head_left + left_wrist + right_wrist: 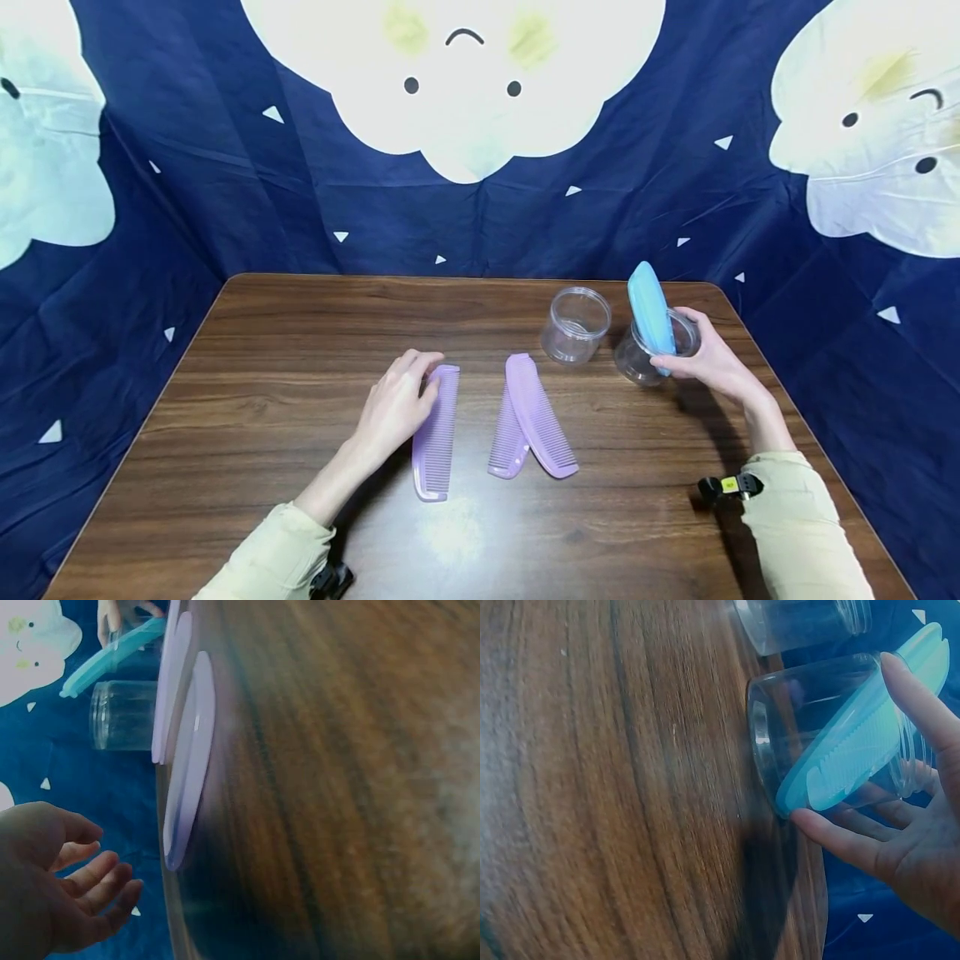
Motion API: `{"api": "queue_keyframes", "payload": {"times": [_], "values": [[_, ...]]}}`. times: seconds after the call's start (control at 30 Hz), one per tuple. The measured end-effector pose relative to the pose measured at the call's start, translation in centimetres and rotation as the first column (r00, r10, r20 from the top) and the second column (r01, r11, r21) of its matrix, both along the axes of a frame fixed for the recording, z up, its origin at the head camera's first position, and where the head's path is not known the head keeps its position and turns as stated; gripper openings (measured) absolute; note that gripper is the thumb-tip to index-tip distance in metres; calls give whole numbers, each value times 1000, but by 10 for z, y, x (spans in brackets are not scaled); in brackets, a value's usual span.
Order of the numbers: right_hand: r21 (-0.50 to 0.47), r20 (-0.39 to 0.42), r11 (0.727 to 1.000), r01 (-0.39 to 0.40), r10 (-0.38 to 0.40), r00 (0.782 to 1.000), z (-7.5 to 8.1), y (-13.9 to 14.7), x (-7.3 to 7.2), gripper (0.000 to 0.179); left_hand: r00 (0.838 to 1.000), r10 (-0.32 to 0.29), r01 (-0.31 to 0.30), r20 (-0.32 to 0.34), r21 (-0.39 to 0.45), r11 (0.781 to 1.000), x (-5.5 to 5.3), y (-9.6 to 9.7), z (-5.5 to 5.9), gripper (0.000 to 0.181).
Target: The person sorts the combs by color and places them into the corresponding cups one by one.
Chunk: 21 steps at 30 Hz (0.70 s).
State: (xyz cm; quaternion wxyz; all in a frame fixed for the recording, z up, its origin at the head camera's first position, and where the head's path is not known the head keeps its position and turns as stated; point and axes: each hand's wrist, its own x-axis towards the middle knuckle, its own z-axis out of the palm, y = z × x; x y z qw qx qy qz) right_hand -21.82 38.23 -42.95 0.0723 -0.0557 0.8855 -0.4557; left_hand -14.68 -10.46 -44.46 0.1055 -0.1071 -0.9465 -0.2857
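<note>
A clear plastic jar [825, 690] stands at the table's right, with light blue combs [649, 308] leaning in it and jutting above its rim. My right hand [708, 354] grips this jar from the right, the thumb near the rim and other fingers round its side. My left hand [397, 400] hovers by the upper end of a purple comb [435, 442], its fingers loosely bent and holding nothing. In the left wrist view a gap shows between the left hand [67, 881] and that comb [191, 761]. Two more purple combs [536, 408] lie crossed to its right.
A second clear jar [576, 329] stands just left of the gripped one, near the back edge of the wooden table [300, 350]. Dark blue cloth [225, 150] with white clouds hangs behind and at both sides.
</note>
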Motion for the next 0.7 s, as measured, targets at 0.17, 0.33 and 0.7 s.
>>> {"api": "queue_keyframes", "payload": {"times": [0.17, 0.33, 0.7], "values": [[12, 1, 1000, 17, -17, 1000, 0, 2, -5, 103, 999, 34, -32, 28, -67, 997, 3, 5, -4, 36], [14, -6, 999, 32, -32, 999, 2, 1, -9, 103, 992, 66, -52, 106, -127, 991, 6, 9, -6, 45], [175, -150, 980, 92, -66, 987, 6, 2, -11, 117, 955, 79, -10, 285, -234, 972, 8, 24, -6, 81]]}}
